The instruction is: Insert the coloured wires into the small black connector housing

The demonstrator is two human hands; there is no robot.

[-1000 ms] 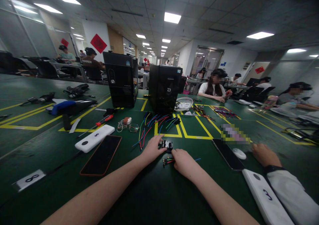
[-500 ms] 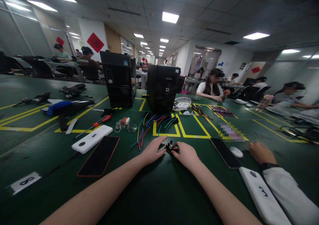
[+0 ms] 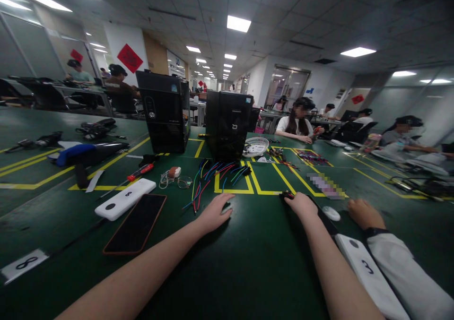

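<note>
A ceiling light (image 3: 239,23) is glowing at twelve o'clock; a glass partition (image 3: 21,43) is rising at ten, framed doors (image 3: 288,86) between one and two.

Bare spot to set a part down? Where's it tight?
Widest patch: the tabletop between left hand and right hand, bordered beyond by yellow tape. Smaller strip: between the orange-edged phone and the left arm. Crowded: right of the right arm, by the white box; beyond the left hand, among loose wires.

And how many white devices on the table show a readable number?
2: one marked 8, beside the phone on the left; one marked 3, beside the wearer's right forearm. Others may be hidden.
</note>
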